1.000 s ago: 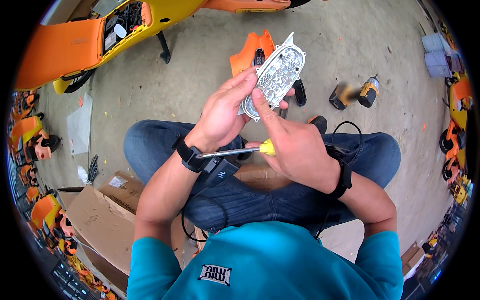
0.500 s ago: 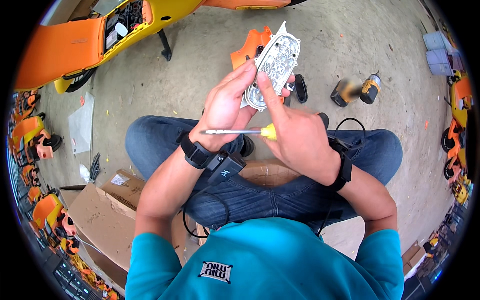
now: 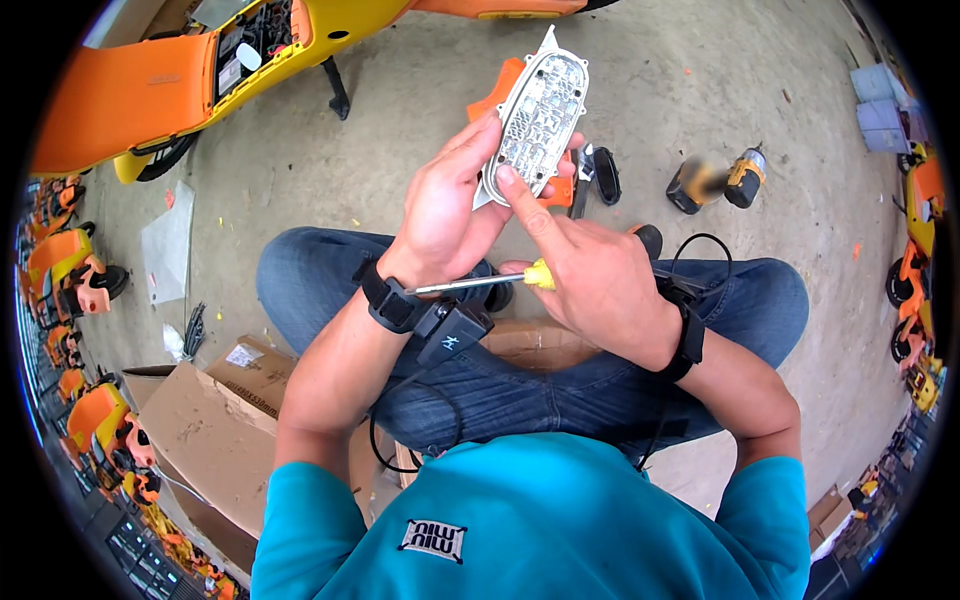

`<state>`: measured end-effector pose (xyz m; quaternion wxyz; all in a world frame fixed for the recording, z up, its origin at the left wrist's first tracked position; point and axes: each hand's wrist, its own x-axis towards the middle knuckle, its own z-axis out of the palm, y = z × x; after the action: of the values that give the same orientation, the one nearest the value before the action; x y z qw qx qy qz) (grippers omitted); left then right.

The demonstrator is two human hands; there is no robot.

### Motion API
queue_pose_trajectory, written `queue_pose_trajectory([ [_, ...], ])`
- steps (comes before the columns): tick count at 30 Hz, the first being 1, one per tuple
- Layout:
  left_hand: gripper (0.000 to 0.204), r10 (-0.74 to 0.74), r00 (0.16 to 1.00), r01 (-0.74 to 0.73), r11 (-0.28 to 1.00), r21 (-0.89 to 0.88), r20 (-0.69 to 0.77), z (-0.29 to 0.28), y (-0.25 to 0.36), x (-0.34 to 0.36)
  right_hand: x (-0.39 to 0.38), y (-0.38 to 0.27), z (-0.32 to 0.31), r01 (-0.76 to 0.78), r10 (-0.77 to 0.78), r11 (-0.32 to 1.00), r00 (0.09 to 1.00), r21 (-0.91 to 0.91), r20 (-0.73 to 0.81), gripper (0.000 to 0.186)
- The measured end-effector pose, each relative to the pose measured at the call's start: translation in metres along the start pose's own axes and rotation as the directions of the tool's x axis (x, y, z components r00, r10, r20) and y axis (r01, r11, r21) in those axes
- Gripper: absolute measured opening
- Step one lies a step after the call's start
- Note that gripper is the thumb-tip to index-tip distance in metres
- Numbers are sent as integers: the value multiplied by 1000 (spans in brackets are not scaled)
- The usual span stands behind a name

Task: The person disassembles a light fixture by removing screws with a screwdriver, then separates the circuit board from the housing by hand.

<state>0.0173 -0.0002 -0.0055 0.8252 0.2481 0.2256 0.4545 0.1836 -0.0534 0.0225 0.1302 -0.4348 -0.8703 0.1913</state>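
Distinctly shiny, textured oval part [image 3: 541,116]

From my remote seat I saw bold dark lettering, appearing upside down, on the pale patch [image 3: 433,540] stitched to the teal shirt [image 3: 590,500]. A white character stood on the black module [image 3: 450,335] strapped at the left wrist. Toward the floor's near left corner, a cardboard carton [image 3: 270,372] carried a dark printed line of letters and numbers, plus a white label [image 3: 242,355] whose print was too small for me to read. Toward the far left corner, an orange seat [image 3: 120,105] bore a faint, illegible mark.
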Motion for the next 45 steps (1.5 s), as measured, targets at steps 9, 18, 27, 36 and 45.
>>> queue_pose_trajectory([
  [9,49,3,1000,-3,1000,-16,6,1,-1,-1,3,6,-2,-18,27,997,994,76,-110,80],
  [18,45,213,975,-173,915,365,-70,7,9,-4,16,41,-20,-269,330,932,907,245,-260,67],
  [27,38,477,864,-53,402,914,-160,-14,-1,6,12,63,-23,-248,619,382,784,890,-48,26],
  [36,48,-26,999,30,987,157,-25,18,14,-8,9,50,-31,-171,549,201,835,965,33,44],
  [45,64,-157,979,101,927,360,129,34,12,-17,7,56,-37,-154,471,60,875,986,108,47],
])
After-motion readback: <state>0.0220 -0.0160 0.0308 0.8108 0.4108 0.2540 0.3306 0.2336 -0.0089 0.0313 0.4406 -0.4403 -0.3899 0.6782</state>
